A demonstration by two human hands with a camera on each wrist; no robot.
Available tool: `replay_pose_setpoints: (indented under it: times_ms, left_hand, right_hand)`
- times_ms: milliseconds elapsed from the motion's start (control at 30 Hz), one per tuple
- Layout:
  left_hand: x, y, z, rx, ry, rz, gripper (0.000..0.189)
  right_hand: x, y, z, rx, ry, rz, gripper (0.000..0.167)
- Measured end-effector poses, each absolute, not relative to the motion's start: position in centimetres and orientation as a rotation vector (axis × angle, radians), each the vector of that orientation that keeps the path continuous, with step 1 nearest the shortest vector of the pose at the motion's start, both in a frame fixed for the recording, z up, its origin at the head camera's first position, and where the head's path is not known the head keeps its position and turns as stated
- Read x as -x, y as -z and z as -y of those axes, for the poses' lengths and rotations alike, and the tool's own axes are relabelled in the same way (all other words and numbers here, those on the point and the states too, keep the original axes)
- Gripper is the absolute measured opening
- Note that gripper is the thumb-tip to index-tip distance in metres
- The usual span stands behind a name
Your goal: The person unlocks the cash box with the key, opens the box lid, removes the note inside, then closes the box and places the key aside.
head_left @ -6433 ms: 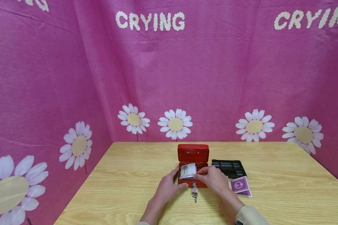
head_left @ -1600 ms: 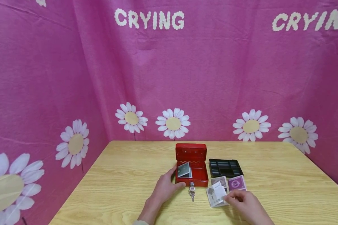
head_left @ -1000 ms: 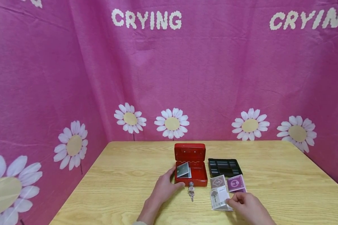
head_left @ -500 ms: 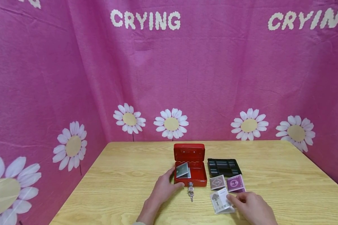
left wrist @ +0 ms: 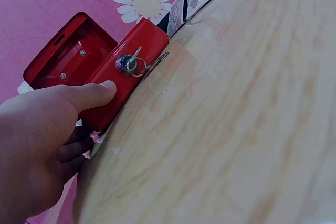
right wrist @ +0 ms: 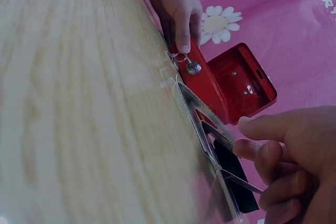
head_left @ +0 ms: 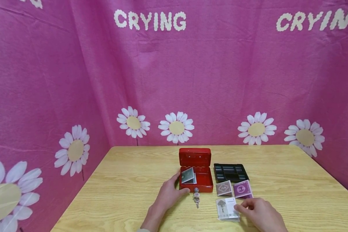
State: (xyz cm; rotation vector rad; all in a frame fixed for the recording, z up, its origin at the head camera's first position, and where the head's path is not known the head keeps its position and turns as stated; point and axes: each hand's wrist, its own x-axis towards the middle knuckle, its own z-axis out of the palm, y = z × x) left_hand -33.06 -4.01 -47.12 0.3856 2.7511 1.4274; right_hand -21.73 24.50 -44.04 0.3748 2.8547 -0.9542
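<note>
A red cash box (head_left: 201, 187) stands on the table with its lid up and keys (head_left: 196, 201) hanging from its front lock. My left hand (head_left: 169, 195) grips the box's left front corner, thumb on the front and fingers along the side. Inside at the left lie a folded greenish banknote (head_left: 187, 175) and a paler one partly under it. My right hand (head_left: 259, 212) pinches the right edge of a folded whitish banknote (head_left: 224, 209), which rests on the table. Just behind it are a brownish banknote (head_left: 224, 187) and a purple banknote (head_left: 242, 189), both folded.
A black compartment tray (head_left: 231, 172) sits right of the cash box, behind the folded notes. The wooden table (head_left: 127, 193) reaches back to a pink cloth (head_left: 214, 71) with daisies and lettering.
The whitish banknote was lifted from the cash box and brought to the table at right; in the last half second it has straightened and lowered. The left hand has stayed on the box.
</note>
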Motion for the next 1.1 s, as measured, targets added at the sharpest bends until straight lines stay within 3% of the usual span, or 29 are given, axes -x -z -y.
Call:
replay_pose_setpoints:
  times_ms: [233,567,1100]
  left_hand:
    - [33.1,47.2,4.1,-0.411,-1.441,-2.745,0.084]
    - [33.1,47.2,4.1,-0.414,-1.442,-2.748,0.085]
    - [33.0,47.1,4.1,-0.458,-1.444,-2.774,0.082]
  right_hand:
    - [21.8,43.6,-24.4,-0.379,0.986,-2.862,0.053]
    - [22.3,42.2,-23.6,-0.316,0.998,-2.936,0.046]
    - [23.2,39.8,-20.9,-0.129,1.127,-3.020,0.018]
